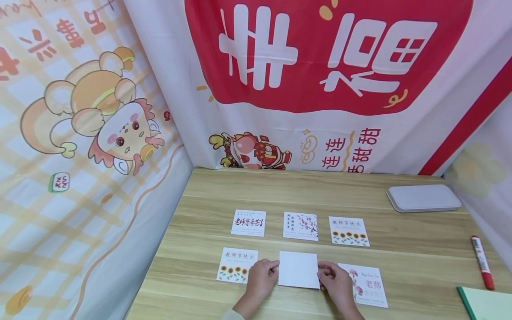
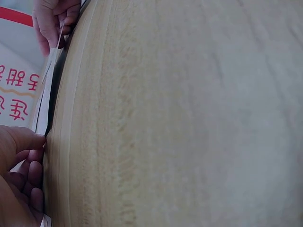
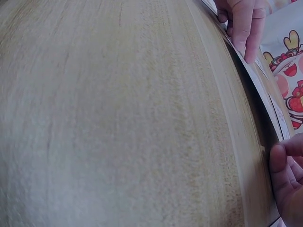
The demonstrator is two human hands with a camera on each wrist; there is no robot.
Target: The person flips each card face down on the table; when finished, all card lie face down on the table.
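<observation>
A blank white square card (image 1: 298,270) is held between both hands, just above the table, with a dark shadow beneath it in the wrist views. My left hand (image 1: 261,280) pinches its left edge, partly covering a sunflower card (image 1: 233,265). At the opposite edge, my right hand (image 1: 338,284) holds the card between thumb and fingers and overlaps a pink flower card (image 1: 372,289). Behind them lie a card with dark red lettering (image 1: 248,223), a blossom-branch card (image 1: 301,226) and another sunflower card (image 1: 349,231). The left wrist view shows the left thumb against the card's edge.
The wood-grain table (image 1: 192,222) meets printed cloth hangings (image 1: 172,89) at its back and sides. A pale grey case (image 1: 424,198) lies at the back right. Nearer on that side are a red-capped marker (image 1: 481,262) and a green-edged pad (image 1: 490,306).
</observation>
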